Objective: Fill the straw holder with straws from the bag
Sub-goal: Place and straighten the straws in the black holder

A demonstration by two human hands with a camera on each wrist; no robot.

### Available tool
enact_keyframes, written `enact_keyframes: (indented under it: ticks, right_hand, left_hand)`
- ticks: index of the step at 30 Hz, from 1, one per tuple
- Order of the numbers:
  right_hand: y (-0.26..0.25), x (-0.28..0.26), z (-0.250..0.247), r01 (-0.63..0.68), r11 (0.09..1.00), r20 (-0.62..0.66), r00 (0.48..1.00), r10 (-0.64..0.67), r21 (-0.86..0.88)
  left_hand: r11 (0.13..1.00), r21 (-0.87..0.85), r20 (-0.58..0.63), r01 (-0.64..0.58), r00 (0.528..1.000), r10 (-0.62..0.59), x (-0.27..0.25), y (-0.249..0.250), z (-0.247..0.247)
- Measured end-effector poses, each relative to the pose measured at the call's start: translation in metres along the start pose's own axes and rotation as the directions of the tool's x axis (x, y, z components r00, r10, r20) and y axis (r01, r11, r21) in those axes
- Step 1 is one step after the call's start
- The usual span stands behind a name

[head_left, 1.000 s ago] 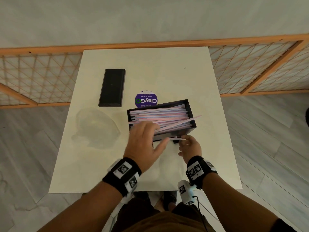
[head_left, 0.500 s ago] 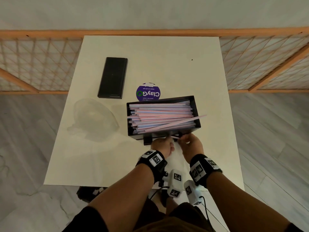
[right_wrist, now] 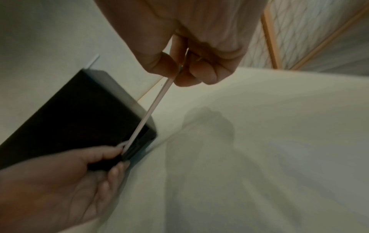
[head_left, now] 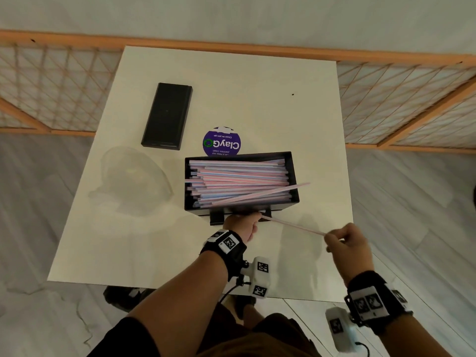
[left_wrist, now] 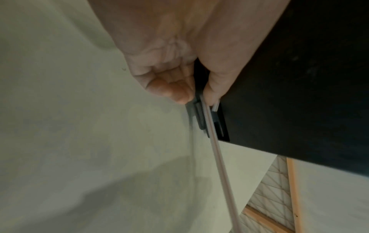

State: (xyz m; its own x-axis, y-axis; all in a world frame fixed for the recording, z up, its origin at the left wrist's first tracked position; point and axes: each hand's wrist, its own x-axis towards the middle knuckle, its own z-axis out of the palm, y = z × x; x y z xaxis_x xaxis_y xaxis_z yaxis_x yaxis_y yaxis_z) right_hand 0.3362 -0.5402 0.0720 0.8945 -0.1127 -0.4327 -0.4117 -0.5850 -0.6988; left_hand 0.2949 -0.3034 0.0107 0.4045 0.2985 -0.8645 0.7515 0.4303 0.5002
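A black straw holder (head_left: 295,176) stands mid-table, filled with pink and blue straws (head_left: 239,176). One straw lies slanted, poking over its right rim. My left hand (head_left: 242,224) grips the holder's front lip, thumb above and fingers below (right_wrist: 111,159). My right hand (head_left: 334,238) pinches the end of a single pink straw (head_left: 293,226). This straw runs from the holder's front slot beside my left hand out to the right. The left wrist view shows the straw (left_wrist: 217,157) leaving the black front piece (left_wrist: 201,116). The right wrist view shows my thumb and forefinger (right_wrist: 183,74) pinching it.
A crumpled clear plastic bag (head_left: 134,181) lies left of the holder. A black lid (head_left: 167,115) rests at the back left, and a round purple sticker (head_left: 222,141) sits behind the holder. The white table (head_left: 270,86) has a wooden lattice rail (head_left: 51,81) behind it.
My left hand moved from the top of the straws down to the holder's front lip. My right hand has drawn one straw out to the right from the front.
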Motion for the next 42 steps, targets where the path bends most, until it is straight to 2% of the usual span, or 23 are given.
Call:
enact_keyframes:
  ticks: [4,12,16,19,21,23,25,28,31,32,33,35,37,39,42]
  right_hand:
    - [-0.005,0.005,-0.029,-0.012,0.999,-0.150,0.988,0.019,0.047]
    - [-0.031,0.008,-0.070,0.097,0.978,-0.281,0.959,-0.042,0.185]
    - [-0.064,0.003,-0.086,0.216,0.951,-0.355,0.926,-0.127,0.222]
    - [-0.097,-0.006,-0.089,0.296,0.882,-0.328,0.928,-0.175,0.366]
    - [-0.117,-0.007,-0.078,0.326,0.845,-0.269,0.936,-0.226,0.423]
    - [-0.136,-0.004,-0.055,0.333,0.855,-0.201,0.941,-0.273,0.397]
    - [-0.151,0.001,-0.024,0.352,0.877,-0.134,0.936,-0.326,0.328]
    - [-0.169,0.007,0.022,0.420,0.896,0.017,0.904,-0.427,0.146]
    - [-0.181,0.011,0.050,0.467,0.884,0.156,0.875,-0.459,-0.021]
    - [-0.183,0.012,0.055,0.472,0.880,0.182,0.870,-0.457,-0.047]
    - [-0.184,0.014,0.058,0.472,0.879,0.199,0.870,-0.452,-0.066]
    - [-0.183,0.016,0.061,0.461,0.884,0.206,0.875,-0.439,-0.074]
    - [-0.180,0.015,0.059,0.463,0.884,0.178,0.877,-0.447,-0.061]
    - [-0.176,0.008,0.054,0.469,0.883,0.109,0.879,-0.464,-0.027]
    - [-0.163,-0.006,0.046,0.453,0.890,-0.010,0.891,-0.453,0.059]
  left_hand:
    - [0.999,0.032,-0.035,-0.042,0.998,0.043,0.000,-0.001,0.003]
    - [0.994,-0.113,-0.088,0.000,0.996,-0.010,-0.006,0.006,0.009]
    - [0.991,0.122,-0.037,-0.062,0.997,0.067,-0.009,0.009,-0.005]
    - [0.943,0.239,0.020,-0.231,0.972,0.233,-0.035,0.011,-0.016]
    - [0.875,0.319,0.059,-0.364,0.929,0.365,-0.062,0.014,-0.025]
    - [0.767,0.406,0.120,-0.497,0.861,0.494,-0.089,0.020,-0.034]
    - [0.626,0.473,0.153,-0.620,0.758,0.634,-0.117,0.035,-0.044]
    - [0.421,0.511,0.174,-0.750,0.569,0.803,-0.138,0.064,-0.058]
    - [0.183,0.625,0.173,-0.758,0.364,0.915,-0.131,0.087,-0.072]
    - [0.104,0.687,0.184,-0.719,0.311,0.932,-0.126,0.094,-0.077]
    - [0.040,0.741,0.203,-0.670,0.281,0.938,-0.120,0.099,-0.081]
    - [-0.032,0.806,0.252,-0.591,0.293,0.923,-0.107,0.104,-0.088]
    - [-0.066,0.832,0.297,-0.551,0.342,0.891,-0.092,0.104,-0.094]
    - [-0.102,0.832,0.349,-0.545,0.372,0.860,-0.080,0.101,-0.098]
    - [-0.139,0.829,0.384,-0.542,0.372,0.845,-0.071,0.096,-0.099]
